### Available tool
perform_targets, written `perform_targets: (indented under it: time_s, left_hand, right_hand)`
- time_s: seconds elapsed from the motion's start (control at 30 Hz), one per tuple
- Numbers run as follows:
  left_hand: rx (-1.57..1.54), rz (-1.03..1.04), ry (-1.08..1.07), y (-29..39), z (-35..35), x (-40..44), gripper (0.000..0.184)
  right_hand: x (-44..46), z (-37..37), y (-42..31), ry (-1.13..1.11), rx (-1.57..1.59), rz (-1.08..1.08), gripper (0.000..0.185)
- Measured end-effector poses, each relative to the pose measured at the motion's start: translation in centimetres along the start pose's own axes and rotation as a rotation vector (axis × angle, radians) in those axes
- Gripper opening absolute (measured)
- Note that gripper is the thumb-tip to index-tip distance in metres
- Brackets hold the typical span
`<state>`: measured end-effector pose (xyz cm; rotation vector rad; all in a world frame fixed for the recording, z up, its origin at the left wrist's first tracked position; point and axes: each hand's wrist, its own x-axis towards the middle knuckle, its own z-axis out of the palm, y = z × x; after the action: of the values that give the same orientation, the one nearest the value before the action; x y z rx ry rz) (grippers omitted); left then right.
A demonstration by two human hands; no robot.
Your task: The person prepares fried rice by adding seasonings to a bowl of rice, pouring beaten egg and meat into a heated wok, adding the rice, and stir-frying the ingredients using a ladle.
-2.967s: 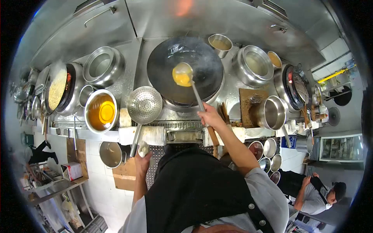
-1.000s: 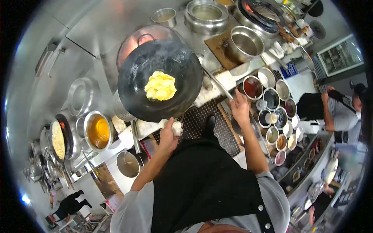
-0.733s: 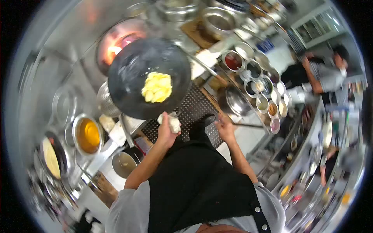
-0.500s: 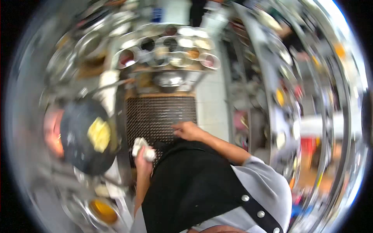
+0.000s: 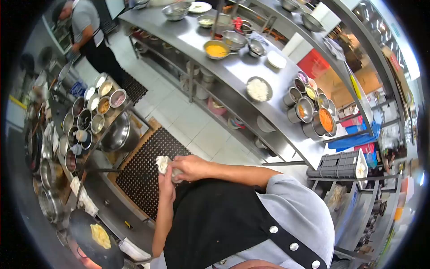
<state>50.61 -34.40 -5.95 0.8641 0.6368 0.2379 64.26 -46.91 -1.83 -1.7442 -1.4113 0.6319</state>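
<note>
In front of my black apron, a crumpled white cloth (image 5: 163, 163) is bunched between my two hands. My left hand (image 5: 167, 183) is closed around its lower side, thumb up. From the right, my right hand (image 5: 190, 167) has its fingers curled on the cloth, touching my left hand. At lower left sits a dark wok (image 5: 84, 225) over a flame, with a yellow cooked egg (image 5: 100, 236) lying in it.
Metal ingredient bowls (image 5: 84, 119) crowd a stand at left. A long steel table (image 5: 242, 71) carries a bowl of yellow liquid (image 5: 217, 49), white rice (image 5: 257, 89) and shredded orange food (image 5: 326, 120). A co-worker (image 5: 89, 31) stands at upper left. A perforated black mat (image 5: 148, 166) covers the floor.
My view has swung right, bringing the steel table and co-worker into sight. My right hand has moved left onto the cloth, which only my left hand held before.
</note>
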Motion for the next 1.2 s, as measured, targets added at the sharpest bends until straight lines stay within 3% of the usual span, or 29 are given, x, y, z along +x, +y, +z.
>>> perform_targets:
  time_s: [0.1, 0.17, 0.27, 0.37, 0.43, 0.53, 0.6, 0.67, 0.7, 0.77, 0.8, 0.87, 0.93, 1.0, 1.03, 1.1, 1.13, 1.2]
  left_hand:
    - [0.109, 0.026, -0.098, -2.9, 9.6, 0.8, 0.035]
    - [0.071, 0.015, -0.196, -5.8, 14.8, 0.9, 0.029]
    - [0.111, -0.095, -0.356, -9.1, 21.8, 0.2, 0.031]
    - [0.395, -0.185, -0.510, -10.4, 26.6, 0.2, 0.043]
    - [0.405, -0.163, -0.553, -11.5, 28.7, 1.7, 0.042]
    - [0.526, -0.065, -0.468, -11.1, 31.6, 4.4, 0.038]
    - [0.554, 0.088, -0.421, -10.2, 33.7, 8.6, 0.036]
    - [0.619, 0.140, -0.386, -8.3, 36.5, 13.6, 0.034]
    - [0.495, 0.185, -0.362, -8.0, 38.5, 15.9, 0.029]
    - [0.438, 0.124, -0.401, -6.6, 42.6, 20.6, 0.024]
    - [0.465, 0.192, -0.388, -7.5, 44.3, 24.3, 0.021]
    - [0.501, 0.183, -0.362, -8.5, 48.7, 30.2, 0.024]
    - [0.479, 0.240, -0.317, -11.5, 52.4, 37.6, 0.031]
    - [0.561, 0.294, -0.089, -14.4, 56.4, 44.1, 0.048]
    - [0.554, 0.282, -0.084, -15.1, 58.5, 46.1, 0.048]
    - [0.503, 0.469, 0.147, -17.3, 61.8, 49.7, 0.073]
    - [0.590, 0.405, 0.200, -18.0, 62.8, 51.7, 0.091]
    - [0.650, 0.327, 0.297, -16.8, 65.4, 50.4, 0.094]
  right_hand:
    - [-6.8, -6.7, 1.9, 0.071, -0.026, 0.049, 0.031]
    - [-12.2, -10.5, 2.4, 0.072, 0.034, 0.163, 0.031]
    - [-21.2, -14.8, 4.2, 0.182, 0.187, 0.161, 0.035]
    - [-30.4, -16.8, 5.2, 0.427, 0.162, 0.456, 0.046]
    - [-36.2, -16.9, 6.8, 0.611, 0.022, 0.646, 0.046]
    - [-44.3, -15.2, 11.1, 0.765, -0.254, 0.986, 0.047]
    - [-47.0, -15.4, 11.3, 0.885, -0.171, 1.225, 0.048]
    - [-49.3, -15.7, 12.7, 0.882, -0.368, 1.361, 0.053]
    - [-49.7, -15.8, 13.2, 0.891, -0.433, 1.435, 0.055]
    - [-49.4, -16.7, 13.6, 0.854, -0.420, 1.529, 0.057]
    - [-49.1, -17.9, 13.9, 0.842, -0.416, 1.615, 0.059]
    - [-49.0, -18.4, 15.8, 0.774, -0.380, 1.624, 0.060]
    - [-48.4, -18.2, 17.4, 0.692, -0.268, 1.659, 0.062]
    - [-45.7, -20.2, 16.9, 0.524, -0.244, 1.712, 0.069]
    - [-45.1, -20.1, 17.7, 0.503, -0.264, 1.757, 0.070]
    - [-44.8, -20.4, 18.6, 0.487, -0.223, 1.816, 0.069]
    - [-45.0, -20.7, 18.6, 0.500, -0.186, 1.814, 0.065]
    - [-44.7, -21.8, 18.0, 0.492, -0.167, 1.823, 0.064]
